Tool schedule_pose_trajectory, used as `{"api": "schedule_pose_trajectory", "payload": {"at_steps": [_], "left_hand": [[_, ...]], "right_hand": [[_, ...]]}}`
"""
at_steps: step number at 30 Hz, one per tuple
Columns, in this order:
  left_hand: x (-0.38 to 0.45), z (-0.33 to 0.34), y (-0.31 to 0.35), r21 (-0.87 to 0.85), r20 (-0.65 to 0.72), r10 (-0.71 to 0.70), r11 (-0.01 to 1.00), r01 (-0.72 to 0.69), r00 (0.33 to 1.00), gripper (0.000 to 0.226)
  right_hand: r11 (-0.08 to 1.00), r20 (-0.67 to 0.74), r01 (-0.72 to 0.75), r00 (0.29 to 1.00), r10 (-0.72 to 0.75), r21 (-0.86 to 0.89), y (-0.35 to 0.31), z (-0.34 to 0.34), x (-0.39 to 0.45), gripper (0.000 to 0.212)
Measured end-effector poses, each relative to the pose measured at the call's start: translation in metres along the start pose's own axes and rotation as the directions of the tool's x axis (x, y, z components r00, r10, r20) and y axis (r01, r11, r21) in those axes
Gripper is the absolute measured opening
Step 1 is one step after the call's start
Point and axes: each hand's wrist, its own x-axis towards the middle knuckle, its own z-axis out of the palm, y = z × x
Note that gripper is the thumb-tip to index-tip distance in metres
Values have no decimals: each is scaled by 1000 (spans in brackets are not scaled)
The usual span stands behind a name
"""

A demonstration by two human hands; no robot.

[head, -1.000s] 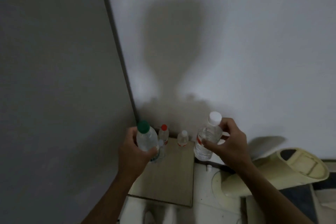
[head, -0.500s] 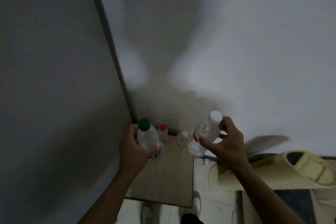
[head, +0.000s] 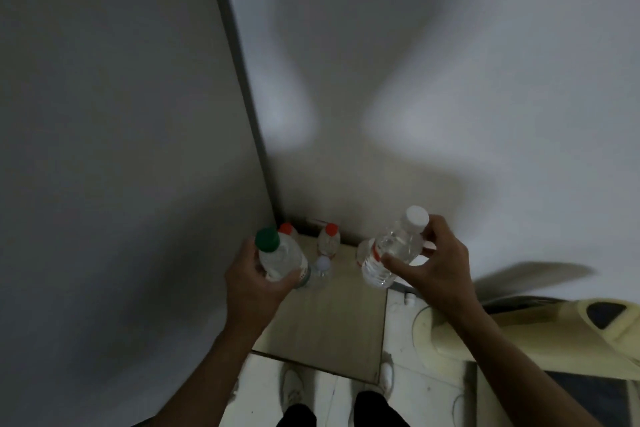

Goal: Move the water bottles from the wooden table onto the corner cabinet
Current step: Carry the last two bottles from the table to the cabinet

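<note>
Left hand point(head: 254, 279): grasping green-capped bottle point(head: 280, 258), upright.
Right hand point(head: 438, 265): grasping white-capped bottle point(head: 393, 251), tilted.
Cabinet point(head: 332, 319): two red-capped bottles point(head: 329, 240) at far edge.

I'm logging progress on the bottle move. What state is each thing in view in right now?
Left hand: grips the green-capped clear plastic bottle, held above the cabinet.
Right hand: grips the white-capped clear plastic bottle, tilted, in the air.
Two red-capped clear bottles: capped, upright at the back of the pale wooden corner cabinet top.
Small white-capped bottle: upright on the cabinet.
</note>
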Motion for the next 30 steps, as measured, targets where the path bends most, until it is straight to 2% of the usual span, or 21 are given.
{"api": "schedule_pose_trajectory", "payload": {"at_steps": [7,12,17,22,30], "left_hand": [[15,13,-57,7,40,-31,999,31,999,67],[21,33,-102,93,91,-33,995,24,995,63],[30,54,-154,175,187,-40,985,6,981,63],[39,72,-195,208,205,-76,978,32,976,60],[54,91,-223,202,229,-93,978,46,969,61]], "right_hand": [[995,0,-91,996,91,50,5,29,-12,67],[982,31,-162,987,160,96,25,54,-23,71],[982,44,-181,983,178,57,53,77,-36,68],[975,83,-223,972,221,12,79,88,-47,68],[957,52,-289,956,289,9,101,98,-48,75]]}}
